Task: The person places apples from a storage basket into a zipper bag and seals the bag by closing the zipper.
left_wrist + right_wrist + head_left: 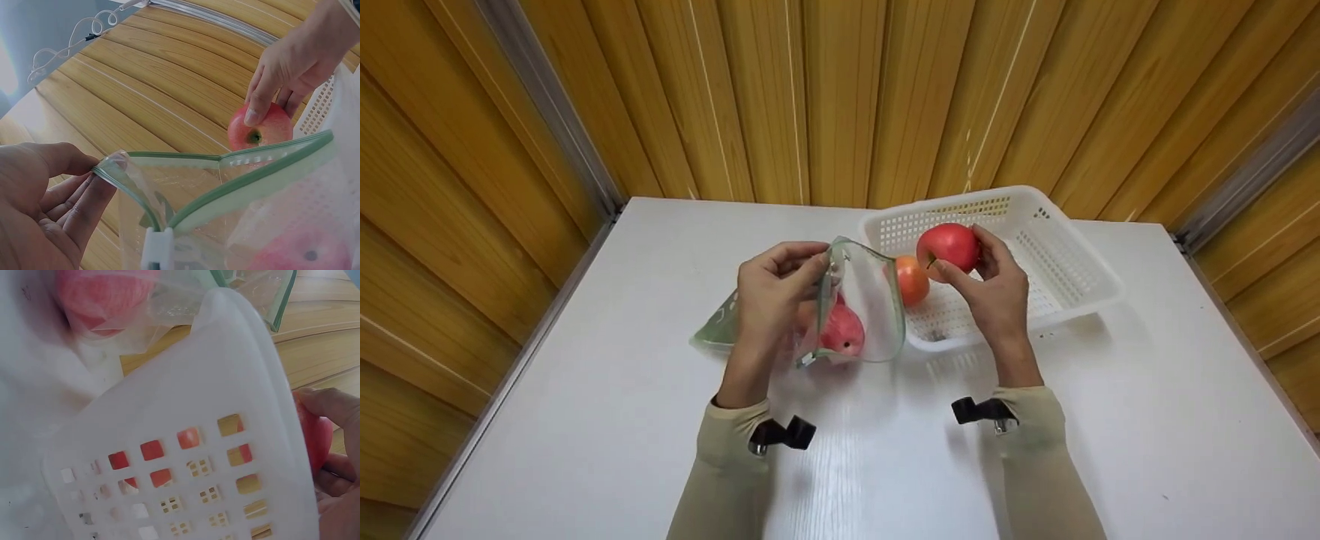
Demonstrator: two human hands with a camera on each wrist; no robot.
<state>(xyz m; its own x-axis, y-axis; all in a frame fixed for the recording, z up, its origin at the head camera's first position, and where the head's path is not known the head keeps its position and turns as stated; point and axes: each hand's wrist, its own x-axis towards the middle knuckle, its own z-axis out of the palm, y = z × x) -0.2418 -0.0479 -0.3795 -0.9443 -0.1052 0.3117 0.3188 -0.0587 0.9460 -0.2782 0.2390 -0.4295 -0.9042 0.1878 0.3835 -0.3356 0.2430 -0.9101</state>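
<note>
In the head view, a white plastic basket (1061,266) sits on the white desk (1155,412). The right hand (997,289) grips a red apple (949,246) above the basket's left part, its fingers curled round the fruit and the stem showing beside the thumb. An orange-coloured fruit (913,285) lies at the basket's left end. Left of the basket, the left hand (769,292) pinches the edge of a clear zip bag (877,300) with green trim, its mouth spread; a pink-red fruit (844,331) is inside.

In the left wrist view, finger and thumb nip the bag's rim near a white slider (158,247), while the apple is beside the basket's perforated wall.

In the right wrist view, the basket's wall partly hides the right hand and apple beyond it; which fruit colours its holes red is hard to tell.
</note>
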